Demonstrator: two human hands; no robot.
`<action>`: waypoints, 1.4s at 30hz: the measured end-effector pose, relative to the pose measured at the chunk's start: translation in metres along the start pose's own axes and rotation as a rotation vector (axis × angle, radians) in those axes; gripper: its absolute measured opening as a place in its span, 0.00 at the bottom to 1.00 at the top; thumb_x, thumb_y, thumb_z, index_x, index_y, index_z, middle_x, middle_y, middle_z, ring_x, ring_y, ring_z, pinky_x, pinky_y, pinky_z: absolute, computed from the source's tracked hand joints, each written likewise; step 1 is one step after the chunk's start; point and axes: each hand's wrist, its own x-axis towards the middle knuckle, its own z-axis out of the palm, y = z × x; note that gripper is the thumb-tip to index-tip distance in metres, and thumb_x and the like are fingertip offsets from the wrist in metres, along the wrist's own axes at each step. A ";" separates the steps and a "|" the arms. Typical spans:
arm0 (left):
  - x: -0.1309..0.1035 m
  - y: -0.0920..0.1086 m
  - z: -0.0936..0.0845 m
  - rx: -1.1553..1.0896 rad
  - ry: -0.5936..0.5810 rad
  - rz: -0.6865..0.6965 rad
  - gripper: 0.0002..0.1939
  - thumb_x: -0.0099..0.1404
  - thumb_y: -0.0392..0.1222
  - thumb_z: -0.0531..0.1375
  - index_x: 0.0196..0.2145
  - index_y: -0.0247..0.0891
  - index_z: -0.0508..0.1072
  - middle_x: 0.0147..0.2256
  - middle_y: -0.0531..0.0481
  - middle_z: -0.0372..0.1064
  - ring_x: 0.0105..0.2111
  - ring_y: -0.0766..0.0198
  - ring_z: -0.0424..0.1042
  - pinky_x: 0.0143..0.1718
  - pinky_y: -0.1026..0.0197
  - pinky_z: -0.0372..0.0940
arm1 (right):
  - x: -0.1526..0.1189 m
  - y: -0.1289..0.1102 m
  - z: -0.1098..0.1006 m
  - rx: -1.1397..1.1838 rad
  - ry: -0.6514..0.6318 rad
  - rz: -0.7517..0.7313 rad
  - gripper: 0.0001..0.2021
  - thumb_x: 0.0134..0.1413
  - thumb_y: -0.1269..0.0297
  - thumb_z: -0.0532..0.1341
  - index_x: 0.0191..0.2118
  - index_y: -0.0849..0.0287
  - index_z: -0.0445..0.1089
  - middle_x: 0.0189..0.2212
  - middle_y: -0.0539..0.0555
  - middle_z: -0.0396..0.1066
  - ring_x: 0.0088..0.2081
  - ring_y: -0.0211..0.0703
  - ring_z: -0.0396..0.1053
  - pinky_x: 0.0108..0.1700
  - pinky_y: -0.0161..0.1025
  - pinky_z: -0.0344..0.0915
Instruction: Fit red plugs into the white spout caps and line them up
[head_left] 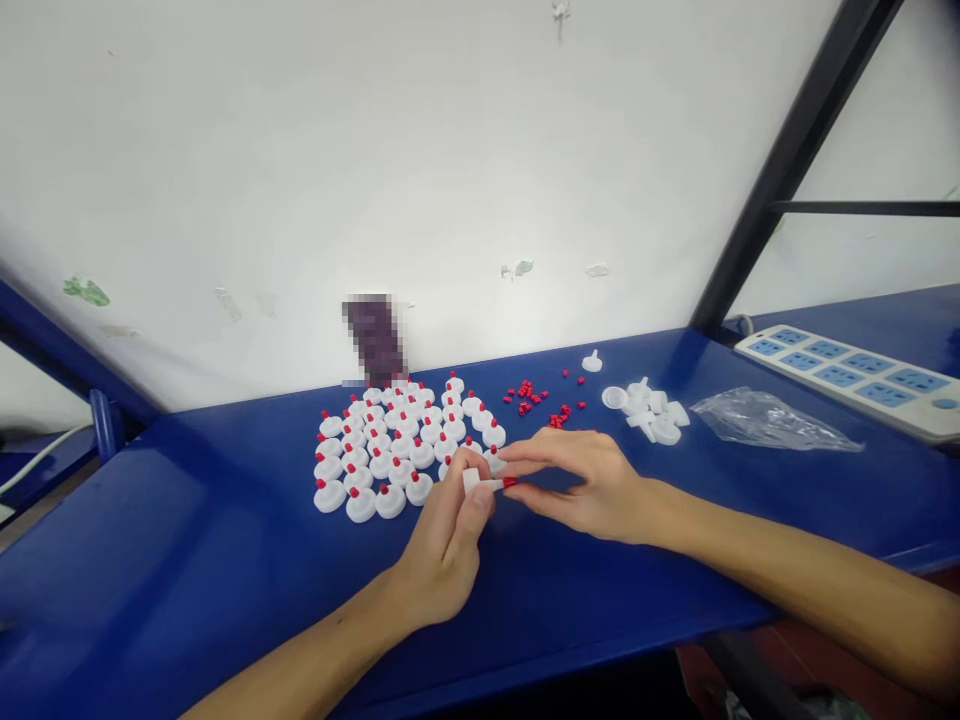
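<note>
My left hand [448,545] is closed around a white nozzle cap [471,481], its spout pointing right. On the spout's end sits a small red tip cap [509,483]. My right hand [585,485] reaches in from the right, its thumb and fingertips pinched at that red tip. Behind and left of my hands stand many white nozzle caps with red tips [390,500], grouped upright in loose rows. Loose red tip caps [559,416] lie scattered beyond my right hand. To their right is a pile of white nozzle caps without red tips [651,410].
A single white nozzle cap [592,361] lies near the wall. At the right are a clear plastic bag [772,420] and a power strip [847,372]. A pixelated dark rectangle [375,335] leans on the wall. Everything rests on a blue tabletop [225,560]; a black post [787,170] rises at right.
</note>
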 end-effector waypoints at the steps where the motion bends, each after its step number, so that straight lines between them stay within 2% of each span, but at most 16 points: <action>1: 0.002 0.000 -0.002 0.022 0.000 0.000 0.20 0.74 0.57 0.43 0.35 0.39 0.58 0.23 0.58 0.48 0.23 0.68 0.47 0.25 0.62 0.46 | -0.001 0.001 0.000 -0.011 0.006 -0.012 0.16 0.58 0.71 0.64 0.52 0.60 0.69 0.35 0.52 0.80 0.34 0.38 0.75 0.37 0.36 0.71; 3: 0.005 0.001 -0.007 0.056 0.003 0.005 0.23 0.73 0.58 0.45 0.29 0.38 0.58 0.21 0.59 0.46 0.22 0.69 0.46 0.24 0.62 0.44 | -0.002 0.003 0.001 -0.032 -0.022 -0.054 0.14 0.60 0.69 0.63 0.51 0.60 0.69 0.34 0.52 0.79 0.33 0.38 0.74 0.37 0.36 0.71; 6: 0.007 0.002 -0.010 0.073 0.000 0.010 0.25 0.73 0.59 0.44 0.25 0.38 0.57 0.20 0.58 0.46 0.21 0.69 0.46 0.24 0.61 0.43 | -0.001 0.004 0.001 -0.110 -0.131 -0.128 0.07 0.65 0.65 0.59 0.43 0.62 0.71 0.29 0.53 0.76 0.29 0.38 0.70 0.34 0.37 0.68; 10: 0.003 0.002 -0.007 0.112 0.032 0.015 0.22 0.74 0.56 0.42 0.29 0.39 0.58 0.22 0.57 0.48 0.22 0.68 0.48 0.25 0.61 0.46 | 0.001 0.000 0.002 -0.297 -0.263 -0.153 0.13 0.69 0.66 0.51 0.36 0.63 0.69 0.28 0.55 0.71 0.29 0.40 0.65 0.35 0.38 0.64; 15: -0.001 -0.002 0.002 0.103 0.130 0.031 0.18 0.75 0.55 0.40 0.37 0.40 0.58 0.25 0.57 0.48 0.24 0.66 0.49 0.26 0.60 0.48 | 0.002 -0.005 0.006 -0.441 -0.307 -0.159 0.15 0.70 0.69 0.46 0.33 0.63 0.66 0.26 0.53 0.65 0.27 0.40 0.58 0.32 0.38 0.56; 18: -0.002 -0.004 0.008 0.049 0.179 0.036 0.17 0.75 0.55 0.41 0.36 0.40 0.57 0.27 0.56 0.50 0.25 0.66 0.50 0.26 0.61 0.51 | 0.001 -0.005 0.008 -0.496 -0.287 -0.151 0.15 0.70 0.69 0.46 0.32 0.62 0.65 0.24 0.51 0.63 0.26 0.40 0.56 0.30 0.39 0.51; 21: -0.004 -0.004 0.013 -0.067 0.176 0.037 0.17 0.75 0.54 0.42 0.34 0.41 0.56 0.29 0.55 0.51 0.25 0.67 0.51 0.25 0.62 0.52 | 0.000 -0.006 0.011 -0.481 -0.309 -0.166 0.15 0.70 0.69 0.45 0.31 0.61 0.62 0.25 0.51 0.62 0.27 0.40 0.57 0.31 0.39 0.52; 25: -0.009 -0.006 0.018 -0.160 0.192 0.042 0.17 0.74 0.54 0.42 0.33 0.41 0.55 0.29 0.54 0.52 0.24 0.67 0.52 0.23 0.63 0.52 | 0.000 -0.011 0.013 -0.338 -0.355 -0.117 0.14 0.69 0.70 0.43 0.31 0.59 0.59 0.26 0.53 0.63 0.28 0.41 0.56 0.33 0.39 0.55; 31: -0.013 -0.007 0.017 -0.036 0.246 0.119 0.16 0.74 0.53 0.42 0.34 0.41 0.55 0.30 0.53 0.54 0.27 0.64 0.55 0.27 0.61 0.55 | 0.002 -0.021 0.011 0.125 -0.463 0.231 0.13 0.71 0.65 0.43 0.31 0.56 0.52 0.27 0.47 0.57 0.27 0.36 0.52 0.31 0.36 0.54; 36: -0.012 -0.009 0.014 0.096 0.247 0.310 0.13 0.73 0.51 0.45 0.36 0.41 0.56 0.29 0.54 0.52 0.27 0.64 0.54 0.29 0.59 0.53 | 0.005 -0.028 0.006 0.307 -0.518 0.386 0.15 0.72 0.61 0.44 0.30 0.57 0.51 0.24 0.45 0.52 0.26 0.34 0.50 0.30 0.34 0.51; 42: -0.008 -0.017 0.009 0.197 0.207 0.491 0.09 0.71 0.48 0.47 0.38 0.41 0.56 0.27 0.55 0.51 0.23 0.66 0.52 0.24 0.61 0.49 | 0.004 -0.031 0.004 0.629 -0.528 0.579 0.20 0.71 0.53 0.45 0.28 0.58 0.53 0.23 0.44 0.52 0.26 0.33 0.50 0.29 0.34 0.51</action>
